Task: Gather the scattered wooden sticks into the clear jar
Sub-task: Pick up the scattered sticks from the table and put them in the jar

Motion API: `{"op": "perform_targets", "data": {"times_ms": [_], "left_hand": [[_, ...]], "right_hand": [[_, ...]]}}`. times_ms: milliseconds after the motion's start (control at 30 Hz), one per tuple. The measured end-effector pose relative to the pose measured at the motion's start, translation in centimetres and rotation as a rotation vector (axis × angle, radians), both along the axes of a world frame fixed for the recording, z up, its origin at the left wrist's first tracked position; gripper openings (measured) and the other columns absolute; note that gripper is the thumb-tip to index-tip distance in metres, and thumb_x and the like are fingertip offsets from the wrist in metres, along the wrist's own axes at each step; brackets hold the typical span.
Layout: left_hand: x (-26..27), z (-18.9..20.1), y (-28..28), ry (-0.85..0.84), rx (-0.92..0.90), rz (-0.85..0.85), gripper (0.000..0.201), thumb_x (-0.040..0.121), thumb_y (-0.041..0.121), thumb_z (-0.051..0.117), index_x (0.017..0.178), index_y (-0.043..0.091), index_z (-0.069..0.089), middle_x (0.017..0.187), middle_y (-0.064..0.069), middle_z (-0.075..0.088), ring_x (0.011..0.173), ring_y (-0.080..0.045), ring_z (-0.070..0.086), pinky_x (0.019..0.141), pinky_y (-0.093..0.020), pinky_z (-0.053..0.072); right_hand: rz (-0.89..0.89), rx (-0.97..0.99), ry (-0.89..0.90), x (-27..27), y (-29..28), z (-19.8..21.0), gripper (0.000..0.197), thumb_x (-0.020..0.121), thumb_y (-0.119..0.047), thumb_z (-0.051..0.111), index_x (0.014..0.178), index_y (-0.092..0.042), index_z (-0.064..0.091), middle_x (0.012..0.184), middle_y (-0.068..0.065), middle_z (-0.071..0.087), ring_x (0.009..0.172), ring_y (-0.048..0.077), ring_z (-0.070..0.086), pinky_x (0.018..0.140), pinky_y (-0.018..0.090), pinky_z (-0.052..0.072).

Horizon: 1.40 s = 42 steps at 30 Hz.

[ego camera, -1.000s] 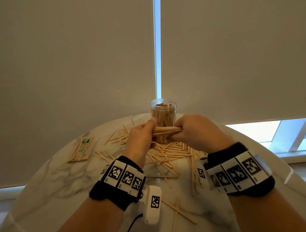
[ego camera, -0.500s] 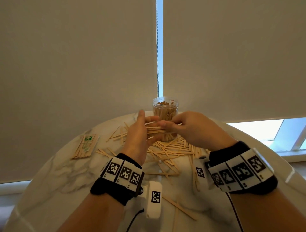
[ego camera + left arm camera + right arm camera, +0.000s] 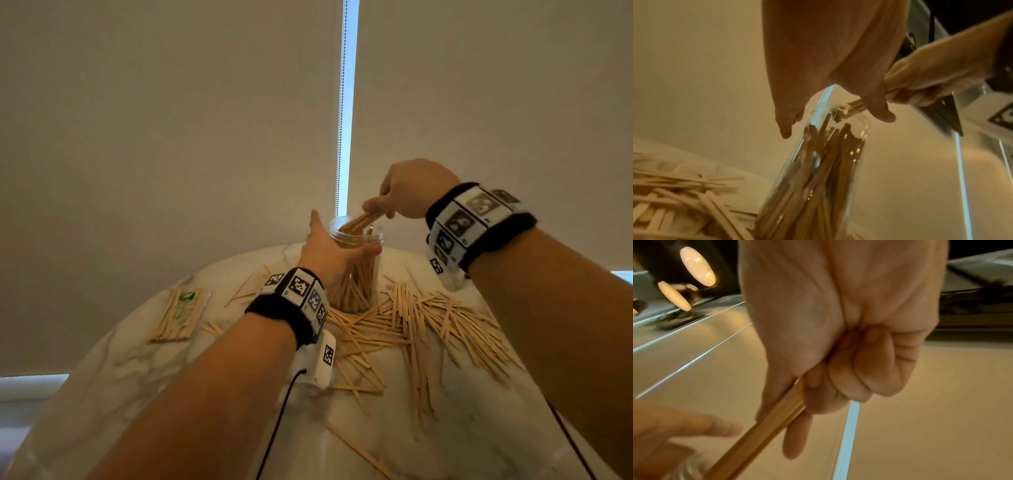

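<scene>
A clear jar (image 3: 359, 284), holding several upright wooden sticks, stands at the far middle of the marble table (image 3: 154, 394). My left hand (image 3: 327, 248) holds it just under the rim, thumb across the front and fingers up along the left side; the left wrist view shows the jar (image 3: 818, 178) between them. My right hand (image 3: 407, 192) is above and to the right of the jar, gripping a bundle of sticks (image 3: 364, 219) that slants down with its tips in the jar mouth. The right wrist view shows curled fingers (image 3: 869, 369) around the bundle (image 3: 766, 423).
Many loose sticks (image 3: 428, 322) lie scattered in front of and to the right of the jar, and a few more toward the near edge. A packet of sticks (image 3: 180, 315) lies at the left. Roller blinds and a bead chain (image 3: 342, 137) hang close behind.
Both hands held the bundle level in front of the jar. The left hand has let go and taken hold of the jar; the right hand has lifted the bundle and tipped it into the mouth.
</scene>
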<state>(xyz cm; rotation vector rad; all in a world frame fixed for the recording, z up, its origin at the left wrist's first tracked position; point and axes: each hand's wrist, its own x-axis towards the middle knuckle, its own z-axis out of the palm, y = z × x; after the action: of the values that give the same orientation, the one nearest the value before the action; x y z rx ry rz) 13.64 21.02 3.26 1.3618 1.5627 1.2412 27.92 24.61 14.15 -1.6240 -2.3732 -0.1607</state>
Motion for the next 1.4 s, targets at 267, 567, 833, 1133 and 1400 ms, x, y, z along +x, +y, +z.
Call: {"op": "perform_targets", "data": {"times_ms": [267, 567, 833, 1133, 1400], "left_hand": [[-0.6, -2.4, 2.1, 0.086, 0.128, -0.029, 0.091, 0.08, 0.013, 0.081, 0.15, 0.023, 0.023, 0.103, 0.017, 0.054, 0.093, -0.004, 0.06, 0.052, -0.002, 0.04], [-1.0, -3.3, 3.2, 0.082, 0.131, -0.03, 0.097, 0.071, 0.021, 0.087, 0.147, 0.025, 0.026, 0.124, 0.001, 0.063, 0.11, -0.018, 0.062, 0.094, -0.033, 0.052], [-0.9, -3.5, 3.1, 0.071, 0.126, -0.025, 0.096, 0.077, 0.014, 0.083, 0.15, 0.028, 0.022, 0.129, 0.001, 0.059, 0.114, -0.018, 0.059, 0.087, -0.026, 0.048], [-0.1, -2.0, -0.3, 0.327, -0.022, 0.007, 0.12, 0.079, 0.037, 0.081, 0.158, 0.014, -0.006, 0.149, -0.01, 0.047, 0.133, -0.028, 0.049, 0.105, -0.036, 0.041], [-5.1, -1.9, -8.9, 0.758, -0.045, 0.101, 0.031, 0.087, 0.043, 0.07, 0.105, 0.018, 0.073, 0.104, 0.0, 0.072, 0.1, -0.018, 0.065, 0.089, -0.032, 0.052]], "right_hand": [[0.132, -0.165, -0.51, -5.8, 3.9, -1.0, 0.039, 0.101, -0.04, 0.05, 0.113, -0.008, 0.07, 0.088, 0.002, 0.065, 0.059, 0.011, 0.05, 0.059, 0.022, 0.042], [0.095, -0.077, -0.546, -5.9, 5.5, -2.3, 0.021, 0.092, -0.019, 0.065, 0.109, -0.014, 0.075, 0.111, 0.003, 0.072, 0.102, 0.021, 0.067, 0.094, 0.035, 0.055], [0.124, -0.256, -0.373, -5.3, 5.2, -2.6, 0.028, 0.097, -0.026, 0.054, 0.116, -0.011, 0.068, 0.108, 0.006, 0.07, 0.086, 0.016, 0.062, 0.077, 0.026, 0.05], [0.198, -0.084, 0.009, -0.7, 1.4, -2.0, 0.039, 0.103, -0.043, 0.044, 0.121, -0.018, 0.068, 0.117, 0.0, 0.067, 0.104, 0.018, 0.058, 0.085, 0.03, 0.04], [0.206, -0.391, -0.016, 1.9, -8.9, -7.3, 0.032, 0.099, -0.044, 0.054, 0.099, -0.016, 0.07, 0.088, 0.001, 0.071, 0.075, 0.01, 0.064, 0.071, 0.025, 0.053]]}}
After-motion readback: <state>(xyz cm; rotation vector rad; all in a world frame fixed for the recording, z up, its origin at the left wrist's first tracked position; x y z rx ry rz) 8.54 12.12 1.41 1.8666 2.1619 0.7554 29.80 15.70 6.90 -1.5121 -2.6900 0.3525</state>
